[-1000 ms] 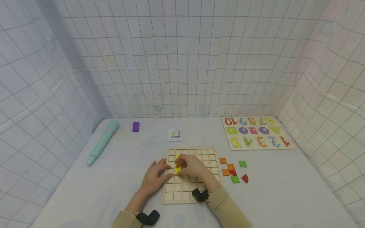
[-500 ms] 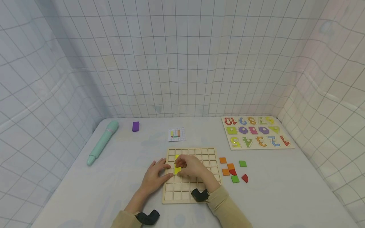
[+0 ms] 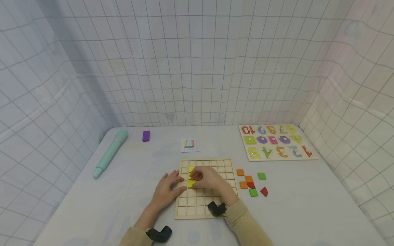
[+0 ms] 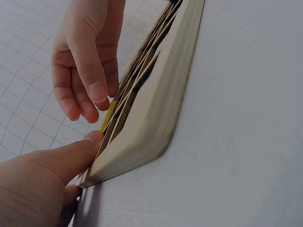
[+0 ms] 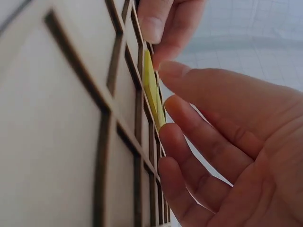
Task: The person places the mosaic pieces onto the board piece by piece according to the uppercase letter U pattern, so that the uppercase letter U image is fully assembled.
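Note:
A wooden grid board (image 3: 200, 212) lies flat in front of me. Yellow tiles (image 3: 191, 183) stand in a column near its left side, partly hidden by my right hand (image 3: 208, 178). The right wrist view shows one yellow tile (image 5: 150, 82) slightly tilted against the cell ridges. My right fingers are gently bent at the tiles, with no piece visible between thumb and fingertips; contact is hard to tell. My left hand (image 3: 166, 191) rests at the board's left edge, fingers spread. Its thumb (image 4: 78, 153) lies on the rim in the left wrist view.
Right of the board lie orange squares (image 3: 240, 172), green squares (image 3: 262, 176) and red quarter-circles (image 3: 264, 191). Beyond it is a pattern card (image 3: 190, 145). A number puzzle board (image 3: 277, 145), a purple block (image 3: 146, 136) and a mint-green stick-like object (image 3: 110, 153) lie farther out.
Both hands stay in nearly the same place. The right fingers shift only slightly over the yellow tiles, and more yellow shows between them.

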Available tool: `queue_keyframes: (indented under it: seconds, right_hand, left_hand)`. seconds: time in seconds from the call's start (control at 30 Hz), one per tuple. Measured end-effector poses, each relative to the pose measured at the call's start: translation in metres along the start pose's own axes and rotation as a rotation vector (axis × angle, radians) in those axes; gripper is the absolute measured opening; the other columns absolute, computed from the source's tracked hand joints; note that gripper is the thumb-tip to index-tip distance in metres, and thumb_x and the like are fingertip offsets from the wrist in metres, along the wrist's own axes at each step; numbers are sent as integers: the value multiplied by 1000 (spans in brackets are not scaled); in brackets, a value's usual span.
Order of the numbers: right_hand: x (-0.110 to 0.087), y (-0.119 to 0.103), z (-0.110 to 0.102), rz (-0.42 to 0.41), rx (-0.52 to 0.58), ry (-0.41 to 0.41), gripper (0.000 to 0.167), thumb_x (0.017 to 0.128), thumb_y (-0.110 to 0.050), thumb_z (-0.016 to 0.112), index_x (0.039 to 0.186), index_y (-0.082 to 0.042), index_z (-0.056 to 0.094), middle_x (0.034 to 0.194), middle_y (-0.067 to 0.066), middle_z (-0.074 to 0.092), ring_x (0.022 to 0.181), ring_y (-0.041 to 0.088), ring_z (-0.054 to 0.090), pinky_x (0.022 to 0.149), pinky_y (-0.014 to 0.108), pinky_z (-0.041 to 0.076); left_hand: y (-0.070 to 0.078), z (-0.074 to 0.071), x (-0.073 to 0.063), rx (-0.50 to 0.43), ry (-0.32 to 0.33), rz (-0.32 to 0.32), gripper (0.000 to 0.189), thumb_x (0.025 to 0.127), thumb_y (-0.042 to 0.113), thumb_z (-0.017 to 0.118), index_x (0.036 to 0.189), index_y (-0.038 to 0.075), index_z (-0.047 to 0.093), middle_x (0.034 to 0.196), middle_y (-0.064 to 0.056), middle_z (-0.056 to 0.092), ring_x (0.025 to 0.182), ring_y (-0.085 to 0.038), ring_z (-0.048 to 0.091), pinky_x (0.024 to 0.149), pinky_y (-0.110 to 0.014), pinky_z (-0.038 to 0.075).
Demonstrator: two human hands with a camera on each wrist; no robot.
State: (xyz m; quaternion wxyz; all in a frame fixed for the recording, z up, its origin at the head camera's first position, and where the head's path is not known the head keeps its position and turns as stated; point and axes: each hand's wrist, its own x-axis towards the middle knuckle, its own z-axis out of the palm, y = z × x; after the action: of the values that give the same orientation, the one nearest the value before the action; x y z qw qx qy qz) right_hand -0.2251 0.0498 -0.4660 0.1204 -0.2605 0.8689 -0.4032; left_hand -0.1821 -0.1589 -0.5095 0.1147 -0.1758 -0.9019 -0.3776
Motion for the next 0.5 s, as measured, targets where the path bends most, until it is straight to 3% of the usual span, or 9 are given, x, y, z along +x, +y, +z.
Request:
queue_keyframes:
  seconds: [0.27, 0.5]
  right_hand:
    - [-9, 5, -21, 0, 23, 17, 22, 81, -13, 73, 101, -11, 65, 91, -5, 64, 86, 11, 59, 79, 30, 50]
    - [-18, 14, -44, 37, 67, -11, 28, 80, -13, 74, 105, -6, 64, 92, -1, 64, 86, 14, 58, 80, 30, 50]
  left_hand:
    - [1, 0, 0, 5, -5, -7, 32, 80, 32, 74, 102, 10, 68, 131, -19, 54, 129, -32, 43, 112, -49, 19]
    - [2, 0, -1, 5, -2, -16, 33, 80, 33, 74, 102, 10, 68, 131, -18, 53, 129, -31, 42, 112, -49, 19]
